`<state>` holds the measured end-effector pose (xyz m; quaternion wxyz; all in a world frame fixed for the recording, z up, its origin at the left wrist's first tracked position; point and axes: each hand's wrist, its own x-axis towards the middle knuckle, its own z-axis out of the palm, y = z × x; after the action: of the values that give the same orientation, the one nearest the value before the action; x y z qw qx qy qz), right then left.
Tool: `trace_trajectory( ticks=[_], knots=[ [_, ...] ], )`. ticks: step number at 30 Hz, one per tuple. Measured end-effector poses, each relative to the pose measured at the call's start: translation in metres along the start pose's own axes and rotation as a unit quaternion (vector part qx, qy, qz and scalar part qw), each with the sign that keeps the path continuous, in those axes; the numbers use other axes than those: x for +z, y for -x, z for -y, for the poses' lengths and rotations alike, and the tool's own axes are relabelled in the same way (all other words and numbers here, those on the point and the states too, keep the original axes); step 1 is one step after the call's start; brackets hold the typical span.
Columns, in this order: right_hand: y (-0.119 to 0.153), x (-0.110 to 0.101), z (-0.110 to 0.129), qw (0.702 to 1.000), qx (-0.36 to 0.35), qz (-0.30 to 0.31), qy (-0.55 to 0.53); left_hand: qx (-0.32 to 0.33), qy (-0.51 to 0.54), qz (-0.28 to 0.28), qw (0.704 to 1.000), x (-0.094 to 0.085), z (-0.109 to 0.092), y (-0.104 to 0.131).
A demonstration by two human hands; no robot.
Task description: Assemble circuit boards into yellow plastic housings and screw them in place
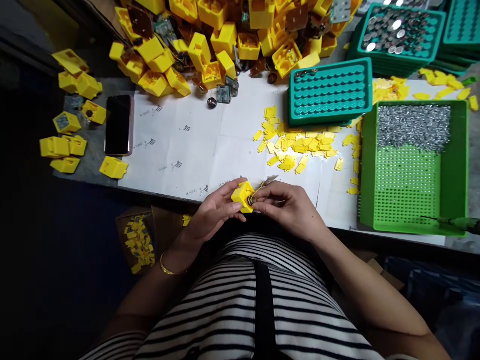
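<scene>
My left hand (pixel 215 212) grips a small yellow plastic housing (pixel 242 195) at the near edge of the table, just above my lap. My right hand (pixel 288 205) pinches at the housing's right side, where thin wires (pixel 258 190) stick out; its fingers are closed on the wires or a small part there. A gold bangle (pixel 168 270) is on my left wrist.
A heap of yellow housings (pixel 210 45) fills the far side. Small yellow tabs (pixel 296 145) lie mid-table. A green tray (pixel 412 200) holds metal pins at right; teal trays (pixel 330 90) stand behind. A phone (pixel 119 125) lies left. A box of yellow parts (pixel 138 242) sits below the table.
</scene>
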<state>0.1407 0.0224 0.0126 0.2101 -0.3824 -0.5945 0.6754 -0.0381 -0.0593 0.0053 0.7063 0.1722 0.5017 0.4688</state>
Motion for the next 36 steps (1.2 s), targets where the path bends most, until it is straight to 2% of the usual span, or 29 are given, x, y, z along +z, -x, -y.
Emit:
trace_trajectory(
  ticks=[6, 10, 17, 19, 24, 29, 30, 33, 34, 36],
  knots=[
    [-0.002, -0.006, 0.010, 0.984, -0.047, 0.039, 0.167, 0.039, -0.007, 0.022, 0.999, 0.005, 0.004, 0.000],
    [-0.003, -0.002, 0.014, 0.964, -0.046, 0.017, 0.261, 0.061, -0.029, 0.014, 0.998, 0.011, 0.008, 0.001],
    [-0.001, 0.007, 0.010, 0.951, -0.040, -0.027, 0.306, 0.104, -0.055, 0.001, 0.993, 0.020, 0.012, 0.004],
    [-0.001, 0.008, 0.005, 0.956, -0.050, -0.036, 0.286, 0.101, -0.067, -0.009, 0.993, 0.022, 0.011, 0.005],
    [0.000, 0.012, -0.010, 0.985, -0.083, -0.056, 0.137, 0.089, -0.047, -0.032, 0.994, 0.025, 0.010, 0.001],
    [0.014, 0.013, -0.012, 0.978, -0.136, -0.054, 0.148, 0.057, 0.025, -0.062, 0.996, 0.022, 0.010, -0.006],
    [0.017, 0.011, -0.012, 0.979, -0.138, -0.070, 0.135, 0.048, 0.034, -0.065, 0.996, 0.021, 0.009, -0.007],
    [0.024, 0.002, -0.015, 0.977, -0.110, -0.169, 0.074, 0.011, 0.043, -0.051, 0.998, 0.019, 0.005, -0.005],
    [0.023, 0.000, -0.016, 0.978, -0.097, -0.174, 0.057, -0.001, 0.044, -0.041, 0.998, 0.019, 0.004, -0.004],
    [0.020, -0.004, -0.019, 0.989, -0.083, -0.113, 0.036, -0.019, 0.047, -0.020, 0.999, 0.020, 0.002, -0.002]
  ],
)
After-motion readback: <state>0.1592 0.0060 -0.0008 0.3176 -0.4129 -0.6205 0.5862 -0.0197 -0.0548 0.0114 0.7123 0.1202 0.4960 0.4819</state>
